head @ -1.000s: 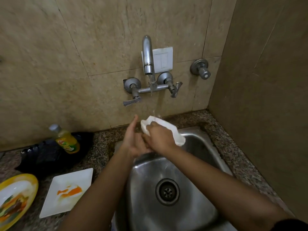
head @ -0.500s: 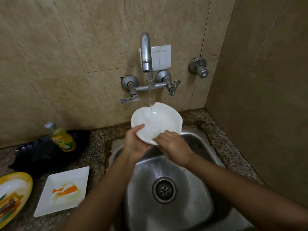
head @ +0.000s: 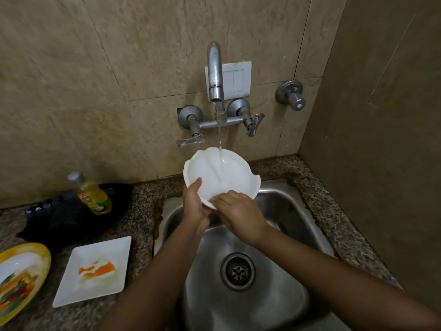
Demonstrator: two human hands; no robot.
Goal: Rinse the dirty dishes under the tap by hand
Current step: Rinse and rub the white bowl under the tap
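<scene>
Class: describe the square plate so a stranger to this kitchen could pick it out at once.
Start at the steel sink; two dirty plates lie on the granite counter to its left. The square plate is nearer the sink: white with orange smears, unlike the round yellow-rimmed plate beside it.

A: Sink (head: 284, 206): bare steel, smooth, soft wet sheen. And above?

B: Metal tap (head: 214, 68), greyed, only a dull shine. Behind, matt stone-look wall tiles (head: 95, 80), faintly mottled.

A: Around the sink?

B: Speckled granite counter (head: 334, 211), polished. To the sink's left, glossy white square plate (head: 78, 287), smeared orange, and clear plastic bottle (head: 95, 199).

A: Over the sink?

B: White dish (head: 205, 170), smooth, glossy, wet.
</scene>
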